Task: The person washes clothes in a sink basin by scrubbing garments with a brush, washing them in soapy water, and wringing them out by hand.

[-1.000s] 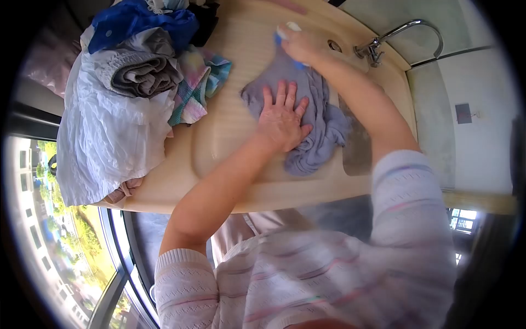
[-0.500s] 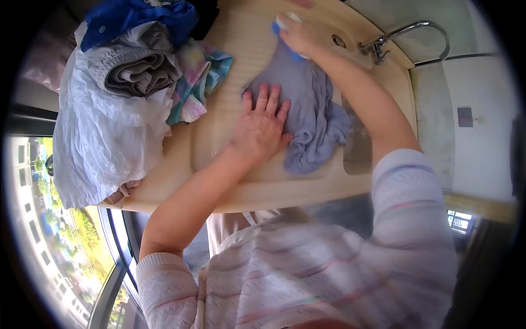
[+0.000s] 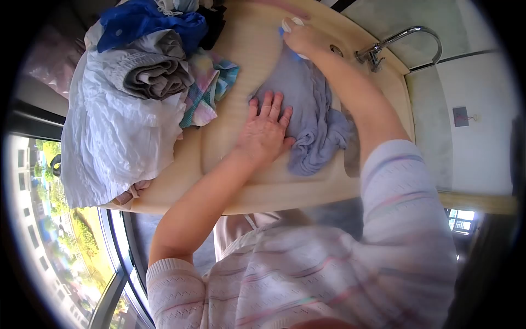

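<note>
While a laundry heap (image 3: 158, 81), white fabric (image 3: 118, 145) and a blue garment (image 3: 145, 27) included, crowds the left side of the beige basin (image 3: 263, 199), a curved faucet (image 3: 407, 34) stands at the right, apart from the cloth. The right forearm (image 3: 359, 90) partly blocks the drain (image 3: 337, 49). Grey-violet cloth (image 3: 304, 101) lies between heap and faucet, its near end bunched. Left hand (image 3: 264, 132): palm down, fingers extended and slightly spread, on the cloth's left edge. Right hand (image 3: 305, 41): fingers curled round a white-and-blue object (image 3: 297, 21) at the cloth's far end; object mostly hidden, kind not discernible.
</note>
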